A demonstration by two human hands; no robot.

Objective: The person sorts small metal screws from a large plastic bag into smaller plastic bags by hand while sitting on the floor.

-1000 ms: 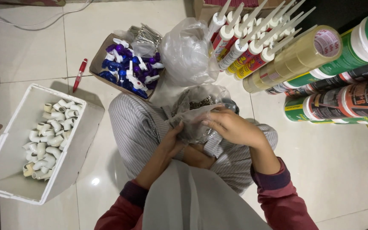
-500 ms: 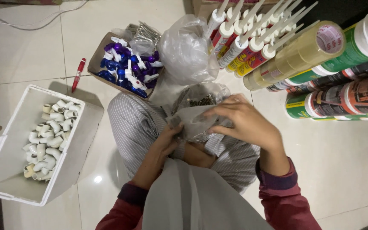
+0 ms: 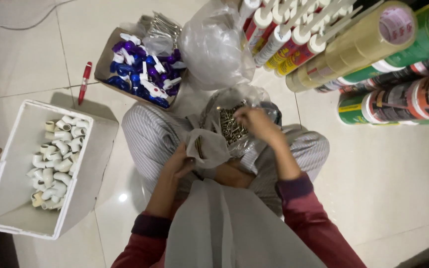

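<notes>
Far left of the lap: a white foam box point(image 3: 11, 164), open, with a heap of white pipe elbows point(image 3: 55, 161) piled toward its far end. Beyond the box and up-left of the lap, a red marker pen point(image 3: 84, 82) lying on the pale tiled floor point(image 3: 398, 183). Further right, just past the left knee, a cardboard tray point(image 3: 106, 62) heaped with blue and purple plastic taps point(image 3: 142, 72).

On the lap itself, over striped trousers point(image 3: 150, 139): left hand point(image 3: 179, 161) clenched on a small clear plastic bag point(image 3: 207, 146), mouth turned up and away from the body, a few dark pieces showing inside. Just right of it and slightly farther from the body, right hand point(image 3: 251, 121) with fingers pinched together inside a larger clear bag of screws point(image 3: 232, 126); whether anything is actually caught between the fingertips, cannot tell. Screws mostly lying with long axes pointing away from the body, slightly tilted. Right hand clearly the nearer one to the screws, touching them; small bag just beside, down-left of that hand, so a short path between the two.

Beyond the lap, an inflated empty-looking plastic bag point(image 3: 217, 47). To the right of the lap, sealant cartridges point(image 3: 286, 39) lying stacked, then rolls of brown tape point(image 3: 353, 47), then paint cans point(image 3: 398, 99) on their sides.
</notes>
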